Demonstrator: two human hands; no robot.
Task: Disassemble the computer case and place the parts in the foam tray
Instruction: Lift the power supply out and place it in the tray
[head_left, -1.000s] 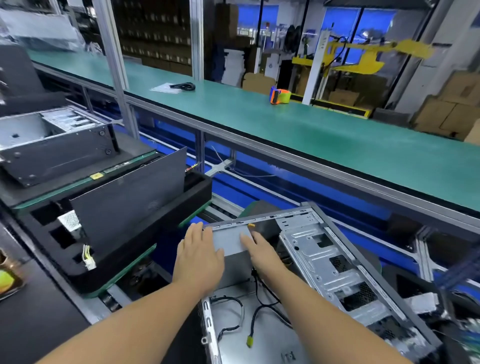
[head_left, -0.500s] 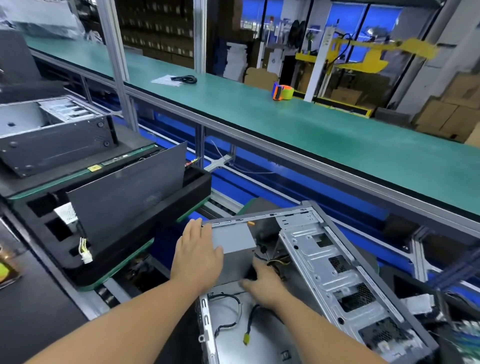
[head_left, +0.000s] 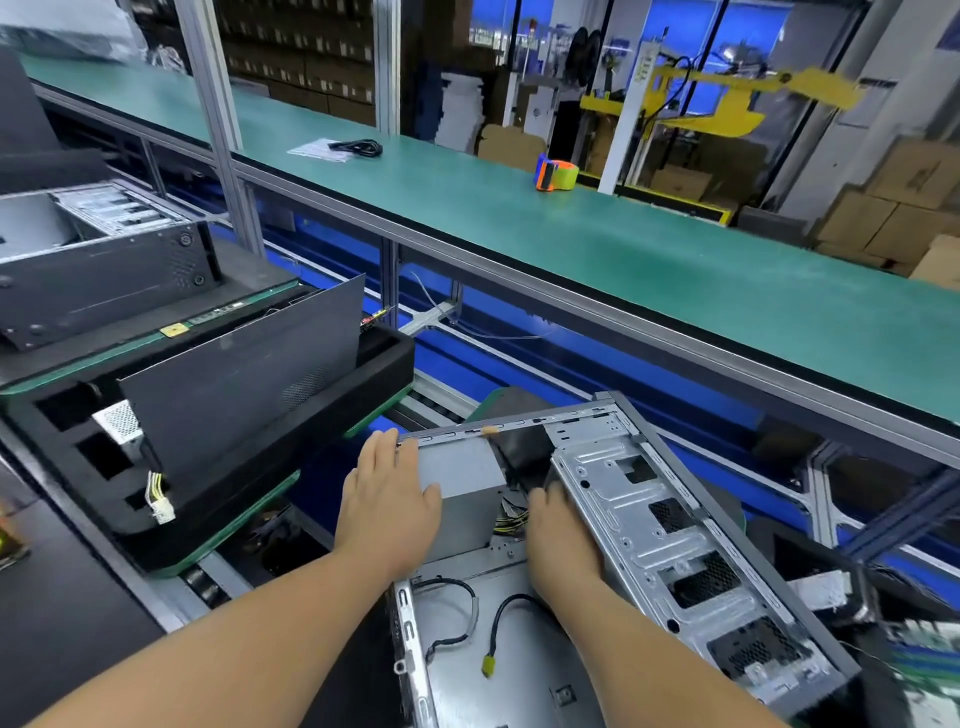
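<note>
Freeing power supply (head_left: 460, 493) from case (head_left: 675, 545): left hand (head_left: 387, 499) flat on it, right hand (head_left: 558, 530) gripping its cable side. Next: lift clear.

Two bare forearms reach forward from the bottom of the view, roughly side by side, the left coming in from the lower left. The left hand (head_left: 387, 499) lies palm down and flat, its fingers (head_left: 376, 449) straight and close together, pointing away, the thumb spread out to the right. The right hand (head_left: 558, 535) is lower and turned thumb side up, its fingers curled down out of sight.
</note>
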